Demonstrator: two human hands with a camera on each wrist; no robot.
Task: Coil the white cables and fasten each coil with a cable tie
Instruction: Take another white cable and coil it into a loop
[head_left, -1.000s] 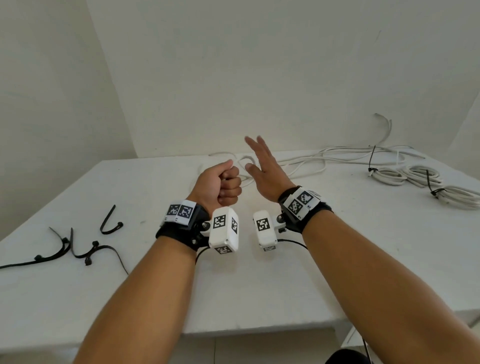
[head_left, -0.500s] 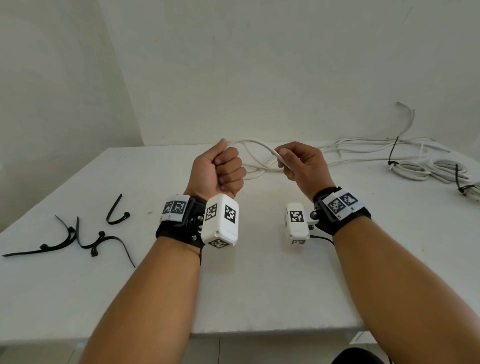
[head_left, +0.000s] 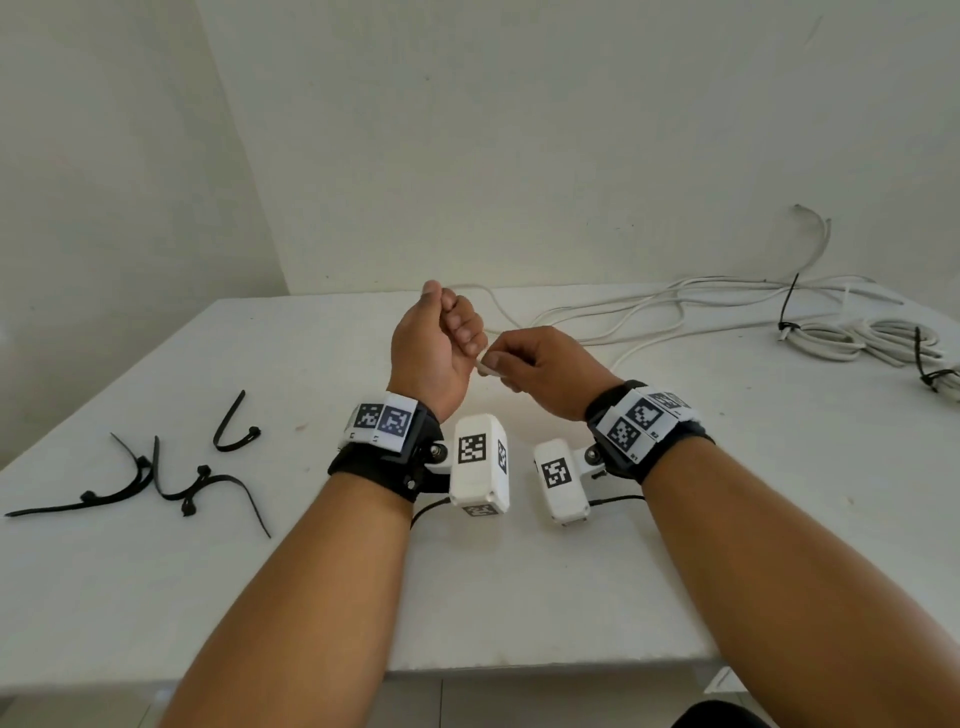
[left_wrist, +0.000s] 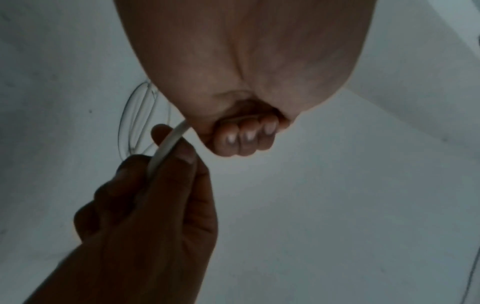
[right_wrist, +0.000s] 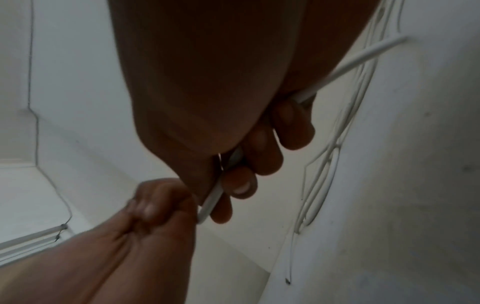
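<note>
A loose white cable (head_left: 644, 306) trails from the back right of the white table (head_left: 467, 582) to my hands, held above its middle. My left hand (head_left: 451, 332) is a fist around the cable; in the left wrist view its curled fingers (left_wrist: 246, 139) close over the strand (left_wrist: 168, 144). My right hand (head_left: 524, 359) pinches the same cable (head_left: 487, 367) right beside the left fist. In the right wrist view the cable (right_wrist: 214, 198) runs through the right fingers (right_wrist: 241, 185) and out toward the far strands (right_wrist: 363, 59). How much cable lies inside the left fist is hidden.
Several black cable ties (head_left: 166, 475) lie loose on the table's left side. At the far right sit white cable coils (head_left: 852, 340) bound with black ties (head_left: 787, 306). A wall stands just behind the table. White camera units hang under both wrists.
My right hand, open and reaching a second ago, took hold of the cable and has come in beside the left fist. The arc of cable between the hands has shrunk.
</note>
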